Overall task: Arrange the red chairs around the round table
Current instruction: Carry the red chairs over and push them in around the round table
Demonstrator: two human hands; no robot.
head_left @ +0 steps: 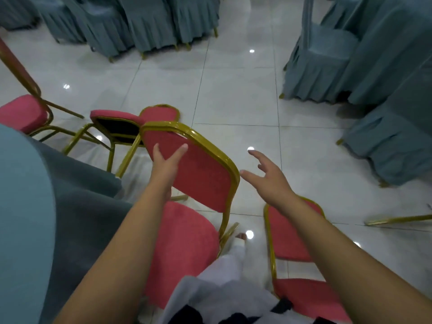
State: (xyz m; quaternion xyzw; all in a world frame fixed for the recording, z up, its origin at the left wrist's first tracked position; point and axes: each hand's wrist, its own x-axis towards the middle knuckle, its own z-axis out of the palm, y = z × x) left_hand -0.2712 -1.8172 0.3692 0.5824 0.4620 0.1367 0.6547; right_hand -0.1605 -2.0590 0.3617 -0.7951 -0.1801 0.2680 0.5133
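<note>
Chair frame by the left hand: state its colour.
Gold; the frame edges the red backrest, seen best in the head view.

Your forearms point(131, 230) bare from frame edge to left hand point(167, 160) and right hand point(268, 181). Pale grey-white top point(198, 293) at bottom edge, dark patches beneath. White trouser leg point(236, 253) runs down to your foot point(240, 236).
</note>
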